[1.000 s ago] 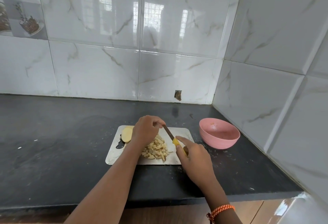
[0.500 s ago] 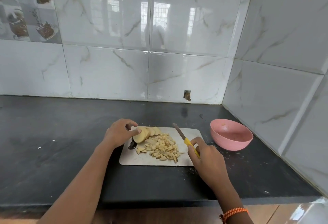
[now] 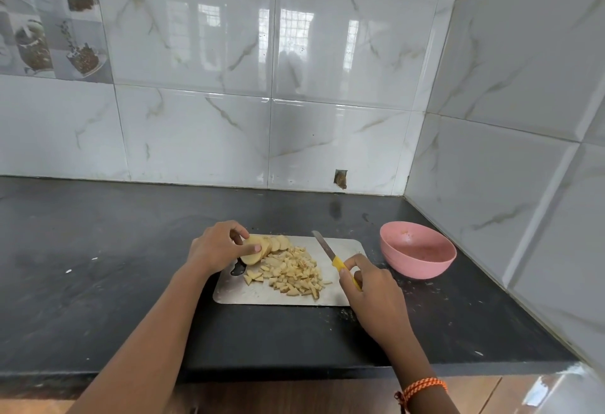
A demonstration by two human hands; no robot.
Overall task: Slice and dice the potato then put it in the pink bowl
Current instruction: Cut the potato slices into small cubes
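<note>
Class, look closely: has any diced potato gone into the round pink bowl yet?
No: the round pink bowl holds no pieces; the pale diced potato lies on the steel cutting board.

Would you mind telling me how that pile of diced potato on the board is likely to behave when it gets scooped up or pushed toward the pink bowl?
The diced potato lies as many loose small pieces, so it will probably scatter rather than move as one. The steel-looking cutting board looks smooth, so pieces should slide easily. Each looks light; some may stick to the hands.

Pale yellow potato slices (image 3: pixel 265 246) lean in an overlapping row at frame centre, with diced potato (image 3: pixel 291 274) heaped just below-right. The pink bowl (image 3: pixel 417 249) sits upright at right.
</note>
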